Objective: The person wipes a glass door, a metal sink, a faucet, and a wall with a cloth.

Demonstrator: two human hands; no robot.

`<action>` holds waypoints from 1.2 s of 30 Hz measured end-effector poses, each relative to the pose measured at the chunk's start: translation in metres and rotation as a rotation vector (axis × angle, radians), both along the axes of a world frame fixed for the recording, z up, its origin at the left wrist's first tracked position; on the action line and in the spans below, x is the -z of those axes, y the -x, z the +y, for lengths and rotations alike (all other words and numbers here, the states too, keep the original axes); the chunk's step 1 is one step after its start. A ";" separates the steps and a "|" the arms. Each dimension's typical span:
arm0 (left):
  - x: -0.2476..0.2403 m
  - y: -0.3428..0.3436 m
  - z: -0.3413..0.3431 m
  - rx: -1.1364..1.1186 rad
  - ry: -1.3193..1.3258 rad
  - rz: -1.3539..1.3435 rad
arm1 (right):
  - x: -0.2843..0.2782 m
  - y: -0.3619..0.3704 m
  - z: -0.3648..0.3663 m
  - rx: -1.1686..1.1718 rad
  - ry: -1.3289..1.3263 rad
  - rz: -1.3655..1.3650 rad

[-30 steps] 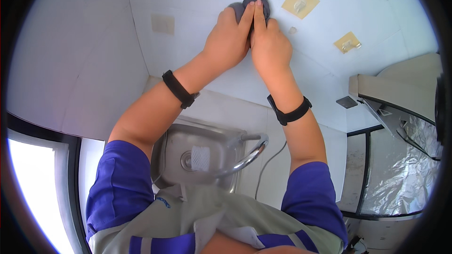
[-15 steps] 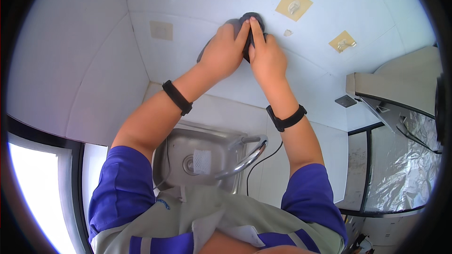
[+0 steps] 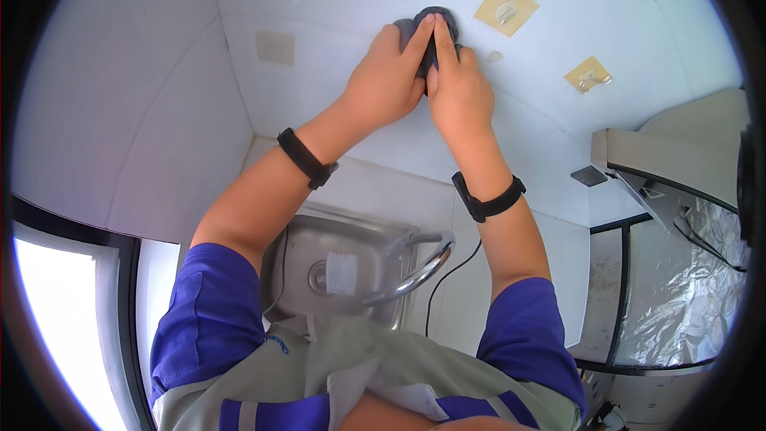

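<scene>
Both hands meet on a bunched dark grey cloth [image 3: 436,22] against the white tiled wall, at the top middle of the view. My left hand [image 3: 388,76] is closed over the cloth's left side. From the right, my right hand [image 3: 460,96] grips it, and the two index fingers come together at its top. The palms and fingers hide much of the cloth. Just right of the hands, a small chipped patch [image 3: 495,56] marks the wall. Beyond it, a clear hook on a yellowish square pad [image 3: 506,8] is stuck there.
Below my arms lies a steel sink [image 3: 295,259] with a curved chrome faucet [image 3: 419,271] and a white patterned sheet [image 3: 342,273] by the drain. Another hook pad [image 3: 588,75] and a range hood [image 3: 662,144] are on the right. A bright window [image 3: 64,311] stands at left.
Both hands have shifted slightly up and to the right with the cloth. Its grey flap beside my left hand no longer shows.
</scene>
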State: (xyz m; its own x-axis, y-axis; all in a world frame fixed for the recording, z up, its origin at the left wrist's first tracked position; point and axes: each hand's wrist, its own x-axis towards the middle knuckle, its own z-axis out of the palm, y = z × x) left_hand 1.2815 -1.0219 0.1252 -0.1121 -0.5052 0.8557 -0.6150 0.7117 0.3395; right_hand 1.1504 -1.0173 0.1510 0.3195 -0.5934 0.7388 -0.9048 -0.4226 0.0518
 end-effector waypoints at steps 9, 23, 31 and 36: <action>0.013 0.000 -0.002 -0.078 0.038 -0.098 | 0.010 0.004 0.004 -0.044 -0.123 -0.051; -0.007 0.000 -0.007 -0.211 0.109 -0.122 | -0.005 -0.003 -0.003 -0.028 -0.009 0.019; -0.021 0.007 -0.009 -0.215 0.187 -0.086 | -0.018 0.002 -0.008 -0.118 0.101 -0.045; 0.014 -0.008 -0.008 -0.259 0.169 -0.165 | 0.016 -0.003 -0.009 -0.067 0.080 0.011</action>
State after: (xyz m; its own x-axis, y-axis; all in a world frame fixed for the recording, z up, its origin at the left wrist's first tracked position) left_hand 1.2899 -1.0298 0.1116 -0.1426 -0.3881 0.9105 -0.8193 0.5624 0.1115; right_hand 1.1532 -1.0264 0.1355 0.3643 -0.5097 0.7794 -0.8741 -0.4759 0.0973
